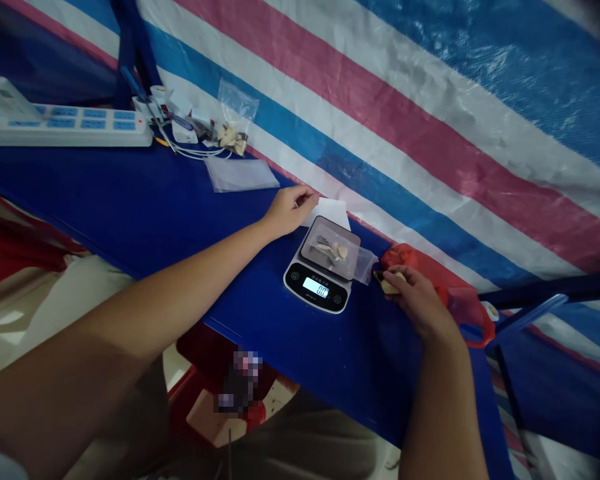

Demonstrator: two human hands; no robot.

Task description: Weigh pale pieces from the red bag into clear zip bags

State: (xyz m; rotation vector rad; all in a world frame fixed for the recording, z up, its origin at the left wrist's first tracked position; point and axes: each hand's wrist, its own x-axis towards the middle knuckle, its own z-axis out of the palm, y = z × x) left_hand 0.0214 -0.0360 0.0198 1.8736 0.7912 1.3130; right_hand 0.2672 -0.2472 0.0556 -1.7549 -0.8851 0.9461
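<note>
A digital kitchen scale (pixel 314 287) with a lit display rests on the blue table. On its plate lies a clear zip bag (pixel 336 253) with pale and greyish dried slices inside; its end hangs past the right edge. My left hand (pixel 293 212) is behind and left of the scale, fingers curled together over white paper (pixel 333 212); whether it pinches anything is hidden. To the right of the scale, my right hand (pixel 420 300) is closed around some pale beige dried pieces (pixel 391 285), just above the table beside the bag's end.
A red plastic bag (pixel 403 255) lies behind my right hand. Flat clear bags (pixel 241 175), a filled zip bag (pixel 233 137), cables and a white power strip (pixel 70 127) are at the back left. A striped tarp wall (pixel 330 87) borders the table. Below its front edge is a red stool (pixel 190 393).
</note>
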